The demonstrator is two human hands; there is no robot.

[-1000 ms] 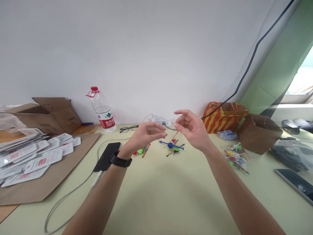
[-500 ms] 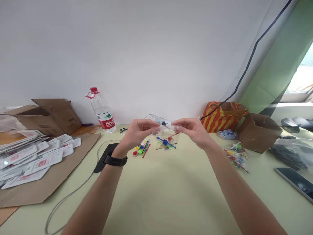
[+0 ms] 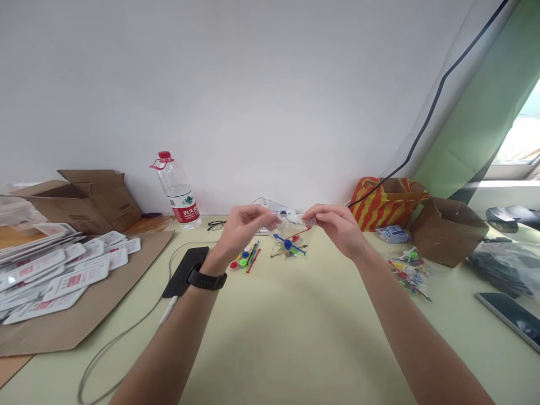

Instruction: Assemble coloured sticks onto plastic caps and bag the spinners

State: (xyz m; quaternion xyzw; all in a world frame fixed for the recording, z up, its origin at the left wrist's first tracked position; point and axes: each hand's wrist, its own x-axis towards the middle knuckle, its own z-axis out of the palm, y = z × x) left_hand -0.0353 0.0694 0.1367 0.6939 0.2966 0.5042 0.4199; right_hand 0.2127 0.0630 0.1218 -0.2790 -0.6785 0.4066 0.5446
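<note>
A small clear plastic bag [image 3: 291,229] hangs between my two hands over the table. My left hand [image 3: 251,225], with a black watch on its wrist, pinches the bag's upper left edge. At the upper right edge, my right hand [image 3: 335,224] pinches it too. Inside the bag show a blue arrow-shaped spinner [image 3: 288,244], a red piece and some small figures. Left of the bag, on the table [image 3: 287,326], lie several coloured round pieces [image 3: 240,261] and a few thin sticks [image 3: 253,257] in red, green and dark colours.
A black phone [image 3: 185,271] with a cable lies by my left forearm. A water bottle [image 3: 182,197] and an open cardboard box [image 3: 90,197] stand at the back left, behind white cards [image 3: 76,275]. Filled small bags [image 3: 409,271], a brown box [image 3: 449,230] and a striped bag [image 3: 367,202] are right.
Both hands still pinch the bag's top edge. The left wrist has shifted slightly right, showing more of the phone, and the right fingers have changed position a little on the plastic.
</note>
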